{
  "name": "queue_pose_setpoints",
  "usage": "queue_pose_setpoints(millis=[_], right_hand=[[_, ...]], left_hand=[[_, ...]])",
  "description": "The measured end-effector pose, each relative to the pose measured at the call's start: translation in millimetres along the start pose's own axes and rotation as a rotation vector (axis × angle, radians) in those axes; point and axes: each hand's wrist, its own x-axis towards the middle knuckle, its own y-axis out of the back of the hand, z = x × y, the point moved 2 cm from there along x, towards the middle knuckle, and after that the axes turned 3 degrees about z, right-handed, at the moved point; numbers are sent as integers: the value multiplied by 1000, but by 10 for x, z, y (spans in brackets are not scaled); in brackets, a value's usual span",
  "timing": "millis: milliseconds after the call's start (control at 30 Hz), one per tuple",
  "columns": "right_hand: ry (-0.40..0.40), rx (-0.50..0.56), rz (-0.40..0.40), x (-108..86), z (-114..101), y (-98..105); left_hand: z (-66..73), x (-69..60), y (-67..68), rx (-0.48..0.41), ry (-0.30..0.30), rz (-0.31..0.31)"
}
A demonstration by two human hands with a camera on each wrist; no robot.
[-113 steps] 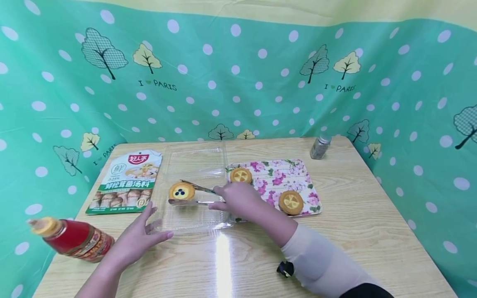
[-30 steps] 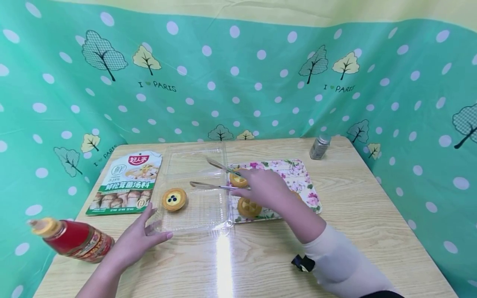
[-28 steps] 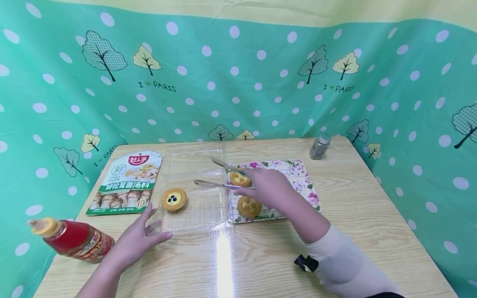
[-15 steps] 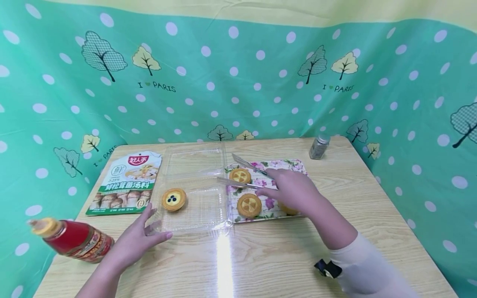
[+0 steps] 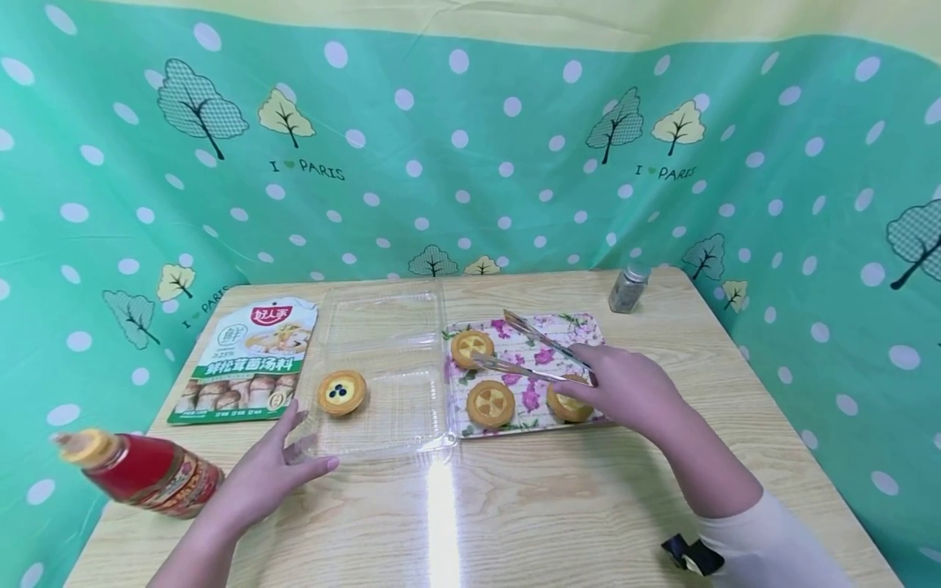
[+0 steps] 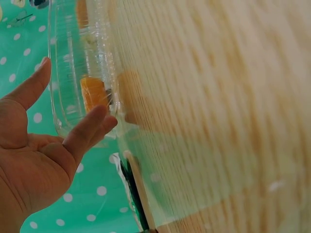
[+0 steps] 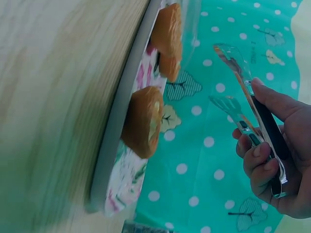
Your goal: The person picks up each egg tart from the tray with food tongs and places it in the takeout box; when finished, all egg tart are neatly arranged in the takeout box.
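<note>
My right hand (image 5: pixel 625 388) grips a pair of metal tongs (image 5: pixel 507 367) above a floral tray (image 5: pixel 529 416); in the right wrist view the tongs' (image 7: pixel 267 121) arms are spread with nothing between them. On the tray sit three round tarts with a segmented top: back left (image 5: pixel 473 349), front left (image 5: pixel 491 404) and front right (image 5: pixel 569 400), the last partly hidden by my hand. A clear plastic clamshell box (image 5: pixel 397 441) lies unfolded, with a blueberry-topped tart (image 5: pixel 341 393) at its left side. My left hand (image 5: pixel 268 469) has its fingers spread at the box's near left corner.
A red sauce bottle (image 5: pixel 150 474) with a yellow cap stands beside my left forearm. Behind it lies a green-and-white mushroom soup seasoning pouch (image 5: pixel 246 359). A small glass shaker jar (image 5: pixel 629 290) stands at the back right. A dotted curtain surrounds the wooden table (image 5: pixel 515 506).
The tongs have let go of the blueberry tart, which lies slightly further left in the box. My right hand has moved right with the tongs, over the tray. My left hand stays put.
</note>
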Motion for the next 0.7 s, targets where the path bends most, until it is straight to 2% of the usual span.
queue_pose_setpoints(millis=[467, 700], right_hand=[[-73, 39, -19, -338, 342, -55], [-128, 47, -57, -497, 483, -90]], left_hand=[[-35, 9, -5, -23, 4, -6], [-17, -6, 0, -21, 6, -7]])
